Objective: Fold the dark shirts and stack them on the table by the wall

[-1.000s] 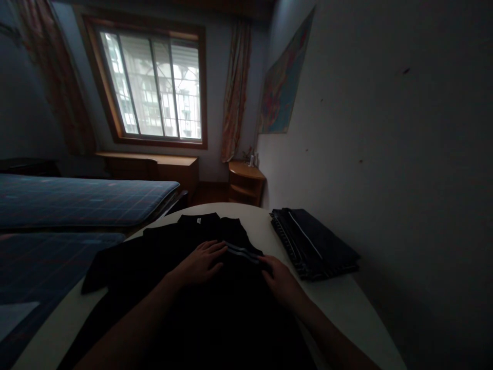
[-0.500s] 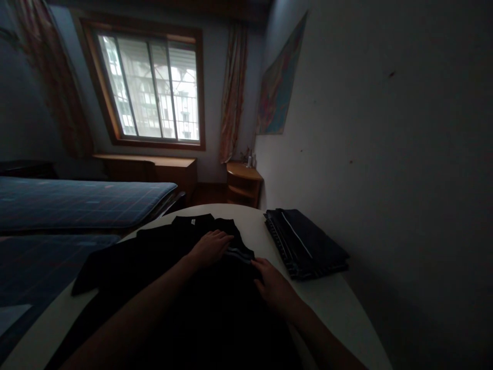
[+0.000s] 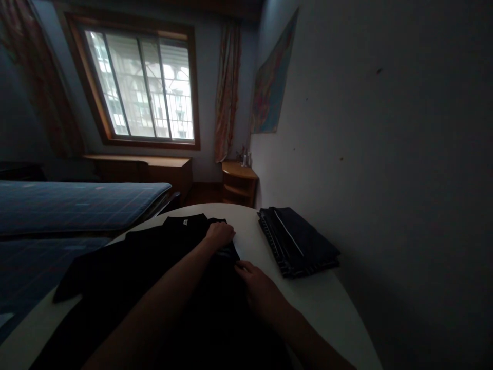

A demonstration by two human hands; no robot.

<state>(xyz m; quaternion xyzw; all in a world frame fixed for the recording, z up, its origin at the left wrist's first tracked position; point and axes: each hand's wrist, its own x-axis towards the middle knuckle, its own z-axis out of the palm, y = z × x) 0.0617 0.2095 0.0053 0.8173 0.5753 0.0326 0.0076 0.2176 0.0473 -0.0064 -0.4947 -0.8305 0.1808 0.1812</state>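
A black short-sleeved shirt (image 3: 154,272) lies spread over a round pale table, its collar and small light label toward the far side. My left hand (image 3: 221,234) is at the shirt's right shoulder, with fingers curled down over the edge of the cloth. Lower and to the right, my right hand (image 3: 258,285) pinches the hem of the right sleeve between thumb and fingers. Faint grey stripes on that sleeve show between the two hands. Dim light hides most folds of the shirt, and my forearms cover part of its front.
A stack of folded dark clothes (image 3: 298,241) lies at the right of the table (image 3: 323,308), near the wall. Blue plaid mattresses (image 3: 77,205) are at the left. Beyond stand a wooden desk (image 3: 169,162) and a corner shelf (image 3: 239,172) below the window (image 3: 142,87).
My left hand has gone from lying flat on the shirt to curling over its shoulder edge. The right hand has drawn the sleeve hem inward to the left. The view has shifted slightly right.
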